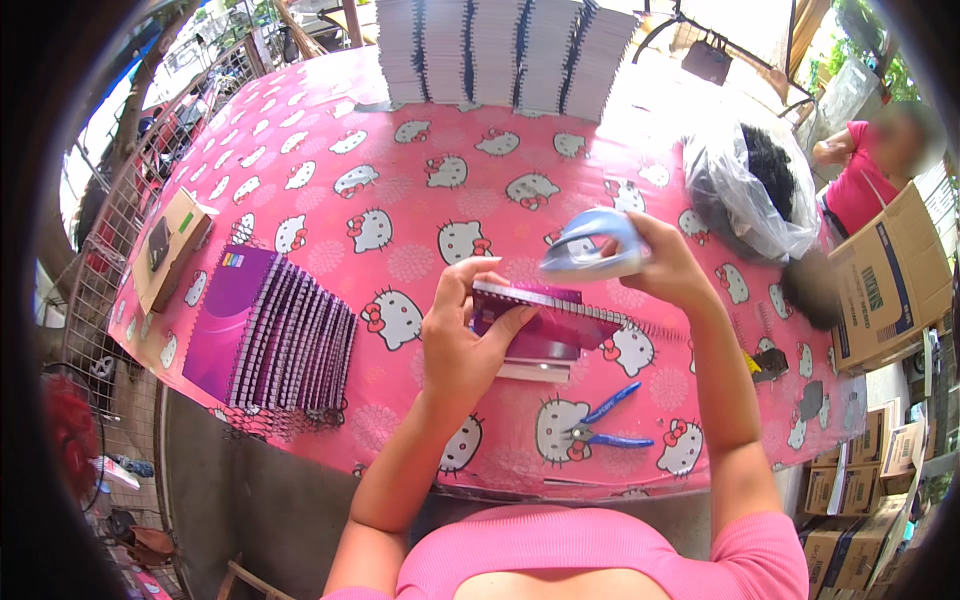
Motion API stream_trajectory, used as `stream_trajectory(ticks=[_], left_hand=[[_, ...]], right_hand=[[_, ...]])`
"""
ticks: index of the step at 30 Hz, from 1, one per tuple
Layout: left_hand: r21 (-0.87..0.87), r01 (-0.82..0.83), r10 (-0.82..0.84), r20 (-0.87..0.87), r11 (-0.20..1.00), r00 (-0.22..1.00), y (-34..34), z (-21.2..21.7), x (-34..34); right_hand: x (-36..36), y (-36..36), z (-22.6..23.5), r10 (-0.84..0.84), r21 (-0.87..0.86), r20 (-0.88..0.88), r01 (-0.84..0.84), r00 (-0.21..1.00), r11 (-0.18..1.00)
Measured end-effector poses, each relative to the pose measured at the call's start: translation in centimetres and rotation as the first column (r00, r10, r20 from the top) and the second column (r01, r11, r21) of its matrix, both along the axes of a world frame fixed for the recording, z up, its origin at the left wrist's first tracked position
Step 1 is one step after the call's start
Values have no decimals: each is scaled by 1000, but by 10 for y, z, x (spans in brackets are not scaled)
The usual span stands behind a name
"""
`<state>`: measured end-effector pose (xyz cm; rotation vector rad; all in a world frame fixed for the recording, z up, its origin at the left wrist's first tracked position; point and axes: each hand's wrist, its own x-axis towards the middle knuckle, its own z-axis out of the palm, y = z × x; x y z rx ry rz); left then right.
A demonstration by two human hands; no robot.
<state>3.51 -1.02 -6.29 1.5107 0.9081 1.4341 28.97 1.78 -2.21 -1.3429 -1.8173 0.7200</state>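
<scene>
Left hand [462, 335] gripping purple spiral notebook [545, 325], right hand [665, 262] closed round pale blue tool [592, 243], plastic bag [752, 195] holding black coils

Left hand [462, 335] half-curled, gripping; right hand [668, 262] raised, clenched

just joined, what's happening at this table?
A person in a pink top works at a table under a pink cartoon-cat cloth. The left hand steadies a purple spiral notebook by its edge, while the right hand holds a pale blue handheld tool over its wire spine. Blue pliers lie nearer the person. A fanned row of purple notebooks sits to the left, and unbound stacks stand at the far edge.
</scene>
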Motion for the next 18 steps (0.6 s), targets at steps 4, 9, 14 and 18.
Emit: stream_trajectory(ticks=[4, 9, 14, 18], left_hand=[[-47, 38, -30, 172, 998, 985, 1, 1, -5], [-91, 133, -111, 215, 987, 970, -5, -5, -14], [-17, 208, -204, 144, 978, 968, 3, -11, -12], [-159, 303, -278, 161, 940, 947, 5, 3, -4]], right_hand=[[-12, 3, 0, 202, -118, -259, -238, 945, 964], [-13, 8, 6, 174, -121, -215, -203, 961, 972], [5, 9, -36, -170, 121, 296, 139, 940, 983], [50, 8, -11, -139, 109, 518, 96, 844, 989]])
